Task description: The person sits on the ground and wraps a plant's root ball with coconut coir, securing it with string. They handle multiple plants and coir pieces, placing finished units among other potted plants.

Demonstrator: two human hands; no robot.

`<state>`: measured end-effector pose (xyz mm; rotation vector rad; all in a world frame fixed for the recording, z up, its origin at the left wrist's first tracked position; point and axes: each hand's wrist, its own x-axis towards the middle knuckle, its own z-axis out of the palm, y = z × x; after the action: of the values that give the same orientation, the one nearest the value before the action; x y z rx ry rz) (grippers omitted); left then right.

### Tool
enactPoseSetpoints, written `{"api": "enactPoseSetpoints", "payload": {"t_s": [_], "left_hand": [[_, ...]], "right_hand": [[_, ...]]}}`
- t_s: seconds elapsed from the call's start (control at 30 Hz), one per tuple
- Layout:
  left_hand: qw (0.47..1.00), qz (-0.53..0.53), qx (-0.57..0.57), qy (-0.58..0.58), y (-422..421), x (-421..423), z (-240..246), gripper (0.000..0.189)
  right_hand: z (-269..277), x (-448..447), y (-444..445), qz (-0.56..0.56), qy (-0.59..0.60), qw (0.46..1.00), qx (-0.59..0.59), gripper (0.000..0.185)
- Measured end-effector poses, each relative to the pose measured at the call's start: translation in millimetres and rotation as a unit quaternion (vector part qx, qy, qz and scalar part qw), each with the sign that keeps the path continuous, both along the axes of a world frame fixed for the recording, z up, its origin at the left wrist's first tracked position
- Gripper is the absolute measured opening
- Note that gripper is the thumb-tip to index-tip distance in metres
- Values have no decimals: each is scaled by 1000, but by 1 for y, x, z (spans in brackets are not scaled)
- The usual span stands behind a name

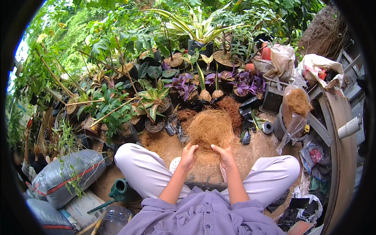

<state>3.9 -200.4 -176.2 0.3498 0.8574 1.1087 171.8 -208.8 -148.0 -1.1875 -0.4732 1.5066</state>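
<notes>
Between my two hands a large loose bundle of brown coconut-like fibre is held in front of my knees. My left hand grips its lower left edge, the thumb lying on top. On the lower right edge, my right hand pinches the fibre the same way, with the other fingers hidden beneath. Behind the bundle is a heap of darker reddish-brown fibre. Two round kokedama-like balls, the left ball and the right ball, each carry an upright leaf.
Potted plants, among them purple-leaved plants, crowd the far side. To the right, a clear plastic bag of fibre rests on a dark bucket. A green watering can and a filled grey sack lie left. Another person's raised hand shows far left.
</notes>
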Motion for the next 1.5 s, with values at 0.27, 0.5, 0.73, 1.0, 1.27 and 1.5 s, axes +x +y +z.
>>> {"api": "enactPoseSetpoints", "payload": {"t_s": [0.27, 0.5, 0.73, 1.0, 1.27, 1.5], "left_hand": [[999, -12, 8, -34, -2, -2, 11, 38], [999, 22, 29, 33, 2, -1, -2, 30], [998, 56, 31, 9, 2, 1, -5, 32], [993, -46, 81, 67, -3, -6, 13, 31], [985, 93, 69, 125, 1, -2, -2, 15], [991, 94, 35, 93, -1, -4, 4, 13]], "right_hand": [[2, 3, 3, -26, -13, 1000, -12, 51], [3, 11, 5, -19, 13, 1000, 3, 52], [8, 30, 6, 5, 142, 990, 18, 52], [21, 15, 5, -38, -32, 998, 47, 59], [5, 16, 6, -62, -51, 996, 31, 54], [7, 16, 6, -41, -42, 998, 34, 47]]}}
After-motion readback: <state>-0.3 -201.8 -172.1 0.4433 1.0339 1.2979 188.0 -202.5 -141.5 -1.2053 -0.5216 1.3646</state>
